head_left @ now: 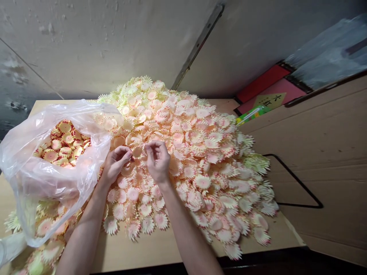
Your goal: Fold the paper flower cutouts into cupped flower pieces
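Note:
Between my hands, over the heap, is one pale artificial flower piece (137, 152) with a fringed edge. My left hand (119, 159) pinches its left side between thumb and fingers. My right hand (157, 156) has its fingers closed in a pinch at the right side of the same piece. Around and beneath both hands spreads a large pile of flower pieces (202, 181), cream and pink with red-tipped edges, some pale green at the back. Left of my left hand, an open clear plastic bag (25, 152) contains several curled flower pieces (67, 139) with redder rims.
The pile rests on a light wooden table (129, 254) against a grey wall (114, 46). At the right stands a large cardboard box (315, 160) with a black bent rod (295, 175) beside it. Red boxes (266, 86) and clear plastic sheeting (332, 53) sit at the back right.

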Tool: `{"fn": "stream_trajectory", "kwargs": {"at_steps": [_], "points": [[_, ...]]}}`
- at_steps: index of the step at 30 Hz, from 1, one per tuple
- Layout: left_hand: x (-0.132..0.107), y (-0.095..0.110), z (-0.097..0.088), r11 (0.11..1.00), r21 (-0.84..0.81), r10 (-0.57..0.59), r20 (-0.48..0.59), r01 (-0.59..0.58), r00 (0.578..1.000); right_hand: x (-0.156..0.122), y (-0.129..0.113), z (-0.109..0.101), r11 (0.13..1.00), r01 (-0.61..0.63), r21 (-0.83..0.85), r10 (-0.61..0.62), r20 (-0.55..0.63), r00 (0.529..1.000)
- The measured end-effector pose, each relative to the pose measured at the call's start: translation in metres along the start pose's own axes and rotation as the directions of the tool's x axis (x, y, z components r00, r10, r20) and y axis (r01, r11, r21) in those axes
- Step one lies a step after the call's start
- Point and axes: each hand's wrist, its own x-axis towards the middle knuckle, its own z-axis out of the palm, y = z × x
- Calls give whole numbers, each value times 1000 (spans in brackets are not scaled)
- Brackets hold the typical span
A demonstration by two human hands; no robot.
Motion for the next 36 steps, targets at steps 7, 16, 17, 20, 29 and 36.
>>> {"fn": "stream_trajectory", "kwargs": {"at_steps": [7, 16, 17, 20, 29, 36], "points": [[2, -6, 1, 996, -91, -3, -5, 2, 1000, 4, -3, 2, 987, -87, 133, 104, -122, 987], [1, 0, 5, 985, -168, -57, -90, 42, 994, 9, -2, -6, 999, -5, 44, 12, -171, 985], [1, 0, 5, 987, -156, -62, -91, 47, 994, 7, -1, -5, 1000, 24, 10, -22, -144, 989], [2, -2, 4, 992, -117, -67, -99, 55, 993, 5, -3, -6, 994, 82, -78, -89, -85, 992], [0, -2, 1, 1000, 18, 19, -67, -18, 998, 1, -7, -4, 986, 140, -85, -124, 172, 977], [-1, 0, 1, 999, 41, -5, -55, 7, 998, -6, 4, -1, 999, -46, -24, 48, 82, 995]]}}
